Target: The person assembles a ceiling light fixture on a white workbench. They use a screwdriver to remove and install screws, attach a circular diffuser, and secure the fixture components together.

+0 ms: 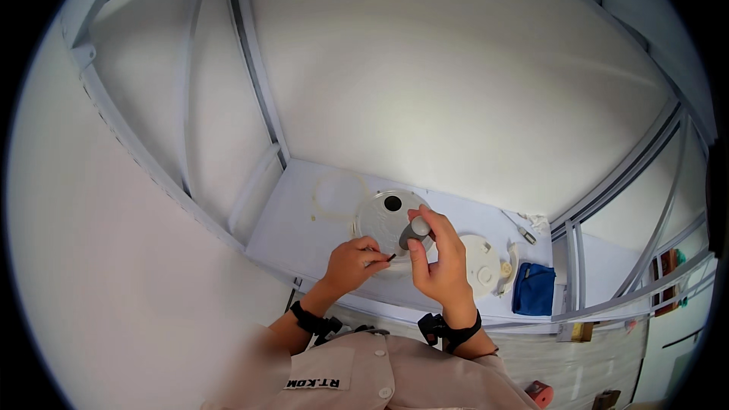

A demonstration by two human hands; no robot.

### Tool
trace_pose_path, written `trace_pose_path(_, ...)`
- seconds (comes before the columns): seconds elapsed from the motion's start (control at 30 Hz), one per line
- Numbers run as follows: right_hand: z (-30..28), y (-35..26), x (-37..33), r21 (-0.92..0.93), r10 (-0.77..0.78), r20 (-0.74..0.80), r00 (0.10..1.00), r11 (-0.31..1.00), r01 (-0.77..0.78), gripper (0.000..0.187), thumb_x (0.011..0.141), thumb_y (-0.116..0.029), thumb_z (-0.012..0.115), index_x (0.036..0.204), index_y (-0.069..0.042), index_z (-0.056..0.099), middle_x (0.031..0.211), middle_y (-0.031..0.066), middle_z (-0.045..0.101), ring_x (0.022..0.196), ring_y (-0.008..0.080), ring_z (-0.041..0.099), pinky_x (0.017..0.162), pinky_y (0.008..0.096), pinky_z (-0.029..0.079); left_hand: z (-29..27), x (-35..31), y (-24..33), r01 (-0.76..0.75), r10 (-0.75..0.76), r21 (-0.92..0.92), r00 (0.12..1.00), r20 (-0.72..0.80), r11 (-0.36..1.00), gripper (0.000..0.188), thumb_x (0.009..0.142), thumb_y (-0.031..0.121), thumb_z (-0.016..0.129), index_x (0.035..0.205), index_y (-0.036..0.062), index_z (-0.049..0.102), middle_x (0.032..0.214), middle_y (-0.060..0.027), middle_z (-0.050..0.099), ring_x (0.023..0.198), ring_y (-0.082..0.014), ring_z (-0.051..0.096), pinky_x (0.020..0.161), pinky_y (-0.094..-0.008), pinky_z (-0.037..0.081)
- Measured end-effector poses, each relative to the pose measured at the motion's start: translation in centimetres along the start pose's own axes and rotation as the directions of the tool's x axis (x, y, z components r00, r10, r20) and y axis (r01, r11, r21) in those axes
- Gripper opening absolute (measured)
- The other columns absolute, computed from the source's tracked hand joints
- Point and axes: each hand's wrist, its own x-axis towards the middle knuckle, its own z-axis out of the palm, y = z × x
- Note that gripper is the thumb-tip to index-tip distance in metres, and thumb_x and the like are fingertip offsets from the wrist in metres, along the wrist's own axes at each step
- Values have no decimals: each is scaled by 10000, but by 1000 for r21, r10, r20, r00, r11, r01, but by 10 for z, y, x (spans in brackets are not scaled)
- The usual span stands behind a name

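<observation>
My right hand (442, 266) is closed around a grey cylinder with a pale rounded end (414, 232), held tilted over the table. Lower and to the left, my left hand (353, 264) pinches a small dark piece (391, 257) between thumb and fingers; its exact kind is too small to tell. Beneath and beyond both hands lies a clear round dish-like part (372, 216) with a black disc (392, 203) near its far side. Part of this clear piece is hidden by my right hand and the cylinder.
On the right of the white table (277, 228) lie a white round cover (481, 266), a curved pale strip (511, 269) and a folded blue cloth (534, 289). A slim grey-and-white tool (525, 234) rests farther back. A thin yellowish ring (314, 199) lies left. Frame posts (258, 68) border the table.
</observation>
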Motion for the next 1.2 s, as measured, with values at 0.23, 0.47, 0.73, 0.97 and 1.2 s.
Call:
trace_pose_path(0.23,2,0,2,-120,-175,-22,984,978,171,460,846,-112,874,1268,-7,725,1243,167,646,1016,309,672,900,396,547,-1,-1,-9,-67,66,84,998,16,994,134,856,298,846,953,206,860,949,42,707,795,-203,683,704,-360,551)
trace_pose_path(0.47,2,7,-8,-168,-58,-56,997,985,48,463,833,-75,874,1269,-11,731,1222,165,666,1028,318,679,879,382,561,-15,3,-1,-73,63,88,992,110,993,128,906,305,799,978,217,857,974,56,715,825,-194,706,700,-354,556)
trace_pose_path(0.73,-1,-1,2,-63,-82,122,989,994,90,422,927,-19,726,1339,41,655,1314,252,685,1170,396,690,980,439,562,-20,12,6,-116,86,194,984,155,974,112,891,304,799,943,217,847,947,61,711,806,-203,707,669,-371,557)
trace_pose_path(0.97,1,-1,3,-95,-172,-5,985,981,170,478,829,-50,857,1285,-27,717,1230,184,679,1045,332,695,904,389,581,-14,15,0,-197,177,210,978,110,958,92,836,263,837,888,189,824,927,57,707,835,-212,698,683,-380,559)
trace_pose_path(1.2,-6,7,1,-16,-71,79,994,997,72,477,858,-6,807,1320,-15,687,1276,198,677,1058,346,708,913,404,580,-18,21,0,-213,199,98,970,141,972,120,810,247,857,860,153,802,893,42,712,809,-215,702,701,-379,565)
